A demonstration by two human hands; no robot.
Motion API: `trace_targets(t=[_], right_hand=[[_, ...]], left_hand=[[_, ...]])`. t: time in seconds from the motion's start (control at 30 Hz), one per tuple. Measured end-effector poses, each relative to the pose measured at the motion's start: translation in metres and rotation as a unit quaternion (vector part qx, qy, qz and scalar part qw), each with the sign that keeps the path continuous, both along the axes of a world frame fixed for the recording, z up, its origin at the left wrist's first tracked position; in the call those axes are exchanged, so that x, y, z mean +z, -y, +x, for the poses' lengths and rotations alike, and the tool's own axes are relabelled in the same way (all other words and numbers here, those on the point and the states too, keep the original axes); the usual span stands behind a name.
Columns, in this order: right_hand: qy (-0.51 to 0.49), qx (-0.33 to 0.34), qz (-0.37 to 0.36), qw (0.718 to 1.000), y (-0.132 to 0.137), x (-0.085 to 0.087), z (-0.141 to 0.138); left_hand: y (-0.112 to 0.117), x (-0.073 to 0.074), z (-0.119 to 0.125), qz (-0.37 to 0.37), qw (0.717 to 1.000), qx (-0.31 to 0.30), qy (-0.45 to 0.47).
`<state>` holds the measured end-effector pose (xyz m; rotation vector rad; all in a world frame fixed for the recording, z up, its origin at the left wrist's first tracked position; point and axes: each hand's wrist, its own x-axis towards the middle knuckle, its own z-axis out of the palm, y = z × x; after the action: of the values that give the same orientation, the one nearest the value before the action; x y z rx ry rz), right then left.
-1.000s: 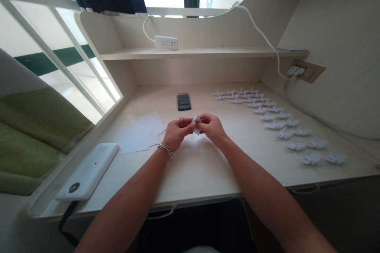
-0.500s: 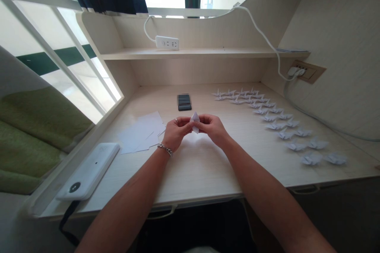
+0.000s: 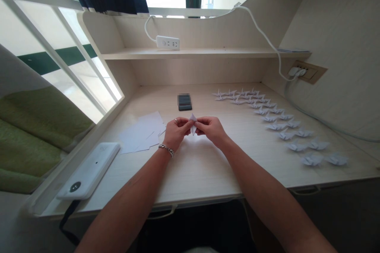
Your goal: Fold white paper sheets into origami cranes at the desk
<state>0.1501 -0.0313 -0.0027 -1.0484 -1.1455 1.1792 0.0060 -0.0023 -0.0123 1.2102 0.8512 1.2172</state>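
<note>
- Left hand [image 3: 177, 133] and right hand [image 3: 211, 130]: the fingers [image 3: 184, 123] of both pinch a small folded white paper piece [image 3: 192, 125] from either side, holding it raised above the surface [image 3: 202, 176], within reach of both hands.
- Left of the folded piece: loose white paper sheets [image 3: 141, 133], stacked unevenly.
- Right of the folded piece: white origami cranes [image 3: 276, 125], set in orderly rows, well apart from the sheets.

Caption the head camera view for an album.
Left hand and right hand pinch white folded paper beside rows of origami cranes.
</note>
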Motion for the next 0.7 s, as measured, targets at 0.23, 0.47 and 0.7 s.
trace_targets(t=[0.23,0.47,0.7], right_hand=[[-0.020,-0.016,-0.015,1.000,-0.0011,0.0012,0.0024],[-0.040,-0.012,-0.014,0.999,-0.0010,0.0019,0.0045],[-0.021,-0.007,-0.006,1.000,-0.0020,0.0006,0.0062]], left_hand=[[0.0003,0.0021,-0.0010,-0.025,0.998,-0.034,0.038],[0.0006,0.0029,-0.0039,-0.042,0.994,-0.077,0.072],[-0.0005,0.0016,-0.0041,-0.042,0.995,-0.063,0.058]])
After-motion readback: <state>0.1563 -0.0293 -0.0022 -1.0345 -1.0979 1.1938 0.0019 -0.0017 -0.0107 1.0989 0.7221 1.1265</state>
